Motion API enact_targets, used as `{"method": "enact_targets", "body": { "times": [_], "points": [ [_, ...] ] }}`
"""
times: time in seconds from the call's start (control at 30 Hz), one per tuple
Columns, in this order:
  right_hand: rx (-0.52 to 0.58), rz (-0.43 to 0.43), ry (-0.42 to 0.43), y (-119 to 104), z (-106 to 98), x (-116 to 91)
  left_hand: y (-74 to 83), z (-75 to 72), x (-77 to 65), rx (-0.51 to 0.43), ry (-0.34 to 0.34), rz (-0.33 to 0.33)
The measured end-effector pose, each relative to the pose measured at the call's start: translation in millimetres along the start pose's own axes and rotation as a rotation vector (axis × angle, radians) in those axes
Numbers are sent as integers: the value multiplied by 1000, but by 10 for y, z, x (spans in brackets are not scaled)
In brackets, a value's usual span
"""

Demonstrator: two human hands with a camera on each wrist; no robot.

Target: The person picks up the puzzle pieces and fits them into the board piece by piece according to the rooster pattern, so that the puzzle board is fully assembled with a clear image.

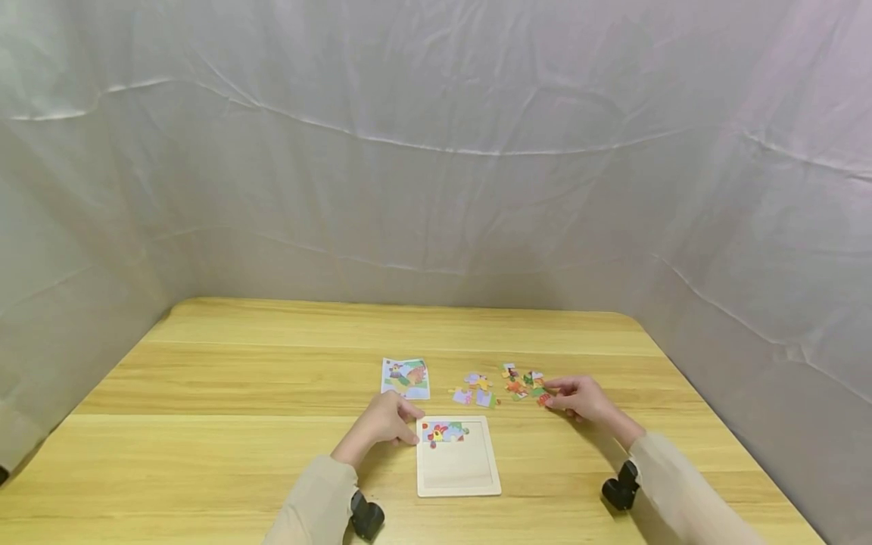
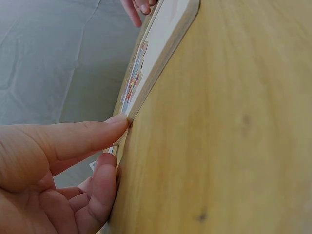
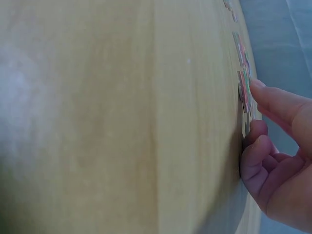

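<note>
A square wooden puzzle tray [image 1: 458, 469] lies on the table, with several joined pieces [image 1: 446, 432] along its upper left. My left hand [image 1: 387, 418] grips the tray's upper left corner, thumb at the side edge and a finger at the top edge. In the left wrist view the thumb [image 2: 100, 132] meets that corner. To the right, my right hand [image 1: 579, 398] pinches a red and green puzzle piece [image 1: 543, 399] at the edge of the loose pieces. The right wrist view shows the thumb [image 3: 275, 100] against the piece; its far side is hidden.
Loose puzzle pieces [image 1: 482, 397] lie beyond the tray, with another cluster [image 1: 516, 387] near the right hand. A printed picture card [image 1: 406, 378] is behind the left hand. Grey cloth [image 1: 436, 212] hangs around the wooden table [image 1: 225, 439].
</note>
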State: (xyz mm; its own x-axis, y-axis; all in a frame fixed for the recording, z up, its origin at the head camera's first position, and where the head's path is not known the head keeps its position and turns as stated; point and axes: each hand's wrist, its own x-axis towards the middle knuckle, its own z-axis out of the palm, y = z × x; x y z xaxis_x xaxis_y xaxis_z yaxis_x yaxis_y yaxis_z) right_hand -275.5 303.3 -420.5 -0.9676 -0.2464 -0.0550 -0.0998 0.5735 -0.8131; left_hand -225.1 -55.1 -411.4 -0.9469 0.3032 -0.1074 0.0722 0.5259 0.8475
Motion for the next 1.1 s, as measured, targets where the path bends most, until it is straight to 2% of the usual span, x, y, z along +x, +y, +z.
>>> {"method": "enact_targets", "body": {
  "times": [0.13, 0.37, 0.7, 0.83, 0.93, 1.1],
  "points": [
    [-14, 1, -23, 14, -2, 26, 0, -3, 0, -9, -6, 9],
    [-44, 26, -14, -4, 10, 48, 14, -15, -4, -13, -11, 15],
    [-81, 57, -37, -75, 30, 36, 19, -12, -1, -8, -6, 2],
    [-95, 81, -14, -111, 46, 18, 16, -5, -1, 1, -2, 1],
    [-78, 102, 6, -130, 51, 11, 17, -6, 0, 2, 1, 3],
    [26, 112, -9, -144, 39, 8, 19, -10, 3, 0, 3, 1]
  ]
}}
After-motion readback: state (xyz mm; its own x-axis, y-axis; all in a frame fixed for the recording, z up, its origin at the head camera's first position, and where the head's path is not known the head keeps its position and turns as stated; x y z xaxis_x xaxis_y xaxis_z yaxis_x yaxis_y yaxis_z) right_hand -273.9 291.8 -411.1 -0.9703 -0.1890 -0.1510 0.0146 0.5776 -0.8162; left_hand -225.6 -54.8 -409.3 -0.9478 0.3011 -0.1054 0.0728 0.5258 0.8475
